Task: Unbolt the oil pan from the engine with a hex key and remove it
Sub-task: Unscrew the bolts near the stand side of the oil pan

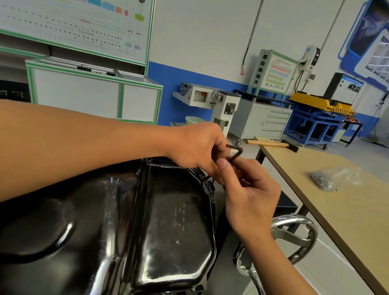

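- Oil pan point(173, 227): glossy black, stamped, fills the lower centre.
- Hex key point(236, 153): dark, L-shaped, above the pan's far right rim.
- Left hand point(198, 145) pinches its bend; right hand point(250, 193) grasps its long leg.
- Chrome handwheel point(298, 234) beside the pan; table point(346, 217) carries a bag of bolts point(323, 180).

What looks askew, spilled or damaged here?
Nothing stands out. The left hand and right hand pinch the dark L-shaped hex key over the far rim of the glossy black metal oil pan; no spill or damage shows.
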A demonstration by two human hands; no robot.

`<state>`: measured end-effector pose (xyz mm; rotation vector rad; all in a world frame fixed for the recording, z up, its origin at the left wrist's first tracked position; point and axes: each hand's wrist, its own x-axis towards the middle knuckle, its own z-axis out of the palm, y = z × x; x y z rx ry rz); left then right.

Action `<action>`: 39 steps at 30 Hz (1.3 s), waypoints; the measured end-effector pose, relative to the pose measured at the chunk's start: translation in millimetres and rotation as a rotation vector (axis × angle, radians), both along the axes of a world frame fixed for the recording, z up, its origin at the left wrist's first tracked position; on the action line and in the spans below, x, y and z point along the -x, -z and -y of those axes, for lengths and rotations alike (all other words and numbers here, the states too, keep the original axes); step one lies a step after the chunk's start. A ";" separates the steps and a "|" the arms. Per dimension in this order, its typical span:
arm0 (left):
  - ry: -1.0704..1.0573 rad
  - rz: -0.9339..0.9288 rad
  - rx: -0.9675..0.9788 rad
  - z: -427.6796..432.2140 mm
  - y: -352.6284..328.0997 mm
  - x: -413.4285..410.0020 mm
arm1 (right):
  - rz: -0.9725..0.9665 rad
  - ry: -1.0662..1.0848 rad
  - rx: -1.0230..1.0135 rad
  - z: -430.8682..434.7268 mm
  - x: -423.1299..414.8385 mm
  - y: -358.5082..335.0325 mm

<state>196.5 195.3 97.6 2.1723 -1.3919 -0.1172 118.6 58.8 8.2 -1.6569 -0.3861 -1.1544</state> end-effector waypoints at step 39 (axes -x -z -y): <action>0.048 -0.022 -0.131 -3.0 -7.0 -4.2 | -0.073 -0.028 0.030 4.1 4.5 -0.4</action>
